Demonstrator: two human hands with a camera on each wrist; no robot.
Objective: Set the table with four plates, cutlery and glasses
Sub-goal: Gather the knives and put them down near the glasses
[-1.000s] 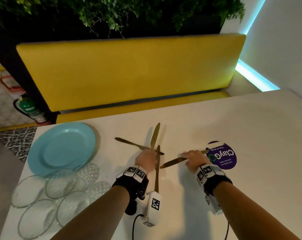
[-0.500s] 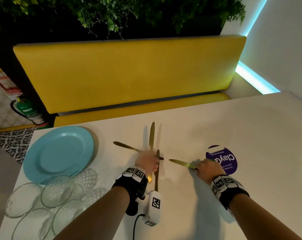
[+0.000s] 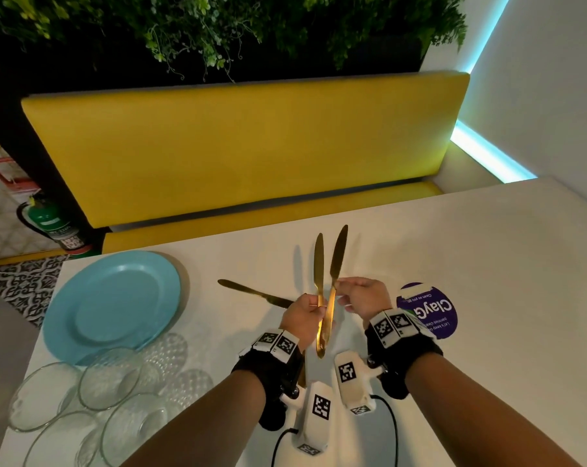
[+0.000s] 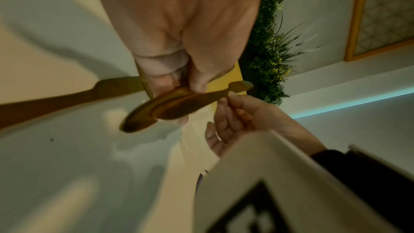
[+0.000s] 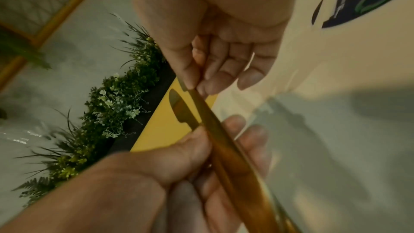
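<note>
My left hand (image 3: 305, 315) grips the handle of a gold knife (image 3: 319, 261) that points away from me above the white table (image 3: 470, 264). My right hand (image 3: 357, 298) pinches a second gold knife (image 3: 339, 254) at its neck, right beside the first. Their handles overlap at my left hand's fingers (image 4: 170, 105). The right wrist view shows the pinch (image 5: 192, 84) and the left hand (image 5: 190, 157) under both handles. A third gold knife (image 3: 255, 293) lies flat on the table to the left. A light blue plate (image 3: 113, 305) sits at the table's left end.
Several clear glass dishes (image 3: 93, 396) are clustered at the near left corner, in front of the plate. A purple round sticker (image 3: 433, 311) is on the table right of my hands. A yellow bench (image 3: 245, 153) runs along the far edge, with a green fire extinguisher (image 3: 49, 224) on the floor.
My right hand lifted its knife off the table, swung it upright and carried it left beside the knife in my left hand. My left hand rose slightly.
</note>
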